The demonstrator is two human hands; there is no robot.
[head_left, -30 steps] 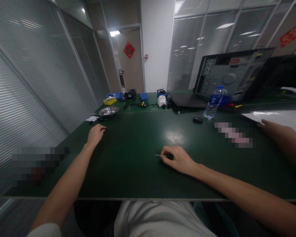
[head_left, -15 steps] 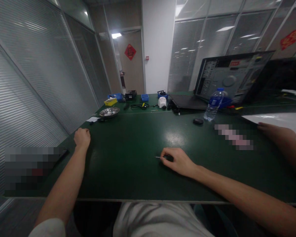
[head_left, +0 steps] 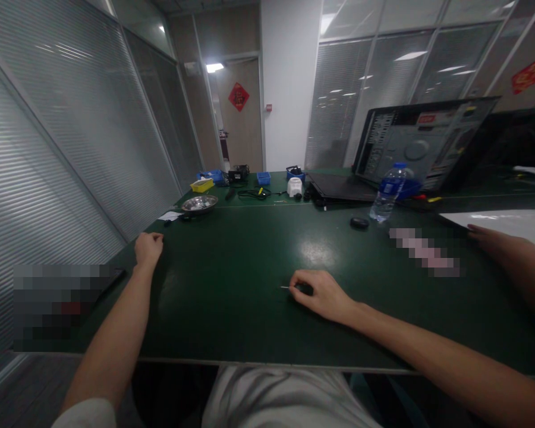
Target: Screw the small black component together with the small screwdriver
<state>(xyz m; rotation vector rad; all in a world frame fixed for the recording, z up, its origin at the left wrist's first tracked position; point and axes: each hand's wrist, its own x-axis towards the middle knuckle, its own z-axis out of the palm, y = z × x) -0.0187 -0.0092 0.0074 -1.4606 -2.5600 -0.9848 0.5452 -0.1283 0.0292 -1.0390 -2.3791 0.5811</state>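
Glass-walled office, green table (head_left: 232,261), right hand (head_left: 321,292) gripping small tool (head_left: 296,288)

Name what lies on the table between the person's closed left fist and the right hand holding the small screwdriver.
Nothing: the head view shows only bare green table between left fist and right hand on the small screwdriver.

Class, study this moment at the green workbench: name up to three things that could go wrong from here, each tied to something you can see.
1. The right hand grips a small screwdriver whose thin tip sticks out; it might scratch the green table or prick a finger.
2. A co-worker's hand rests nearby; a sudden sweep could hit it.
3. The water bottle stands beside an open computer case; knocked over, it might wet the case.
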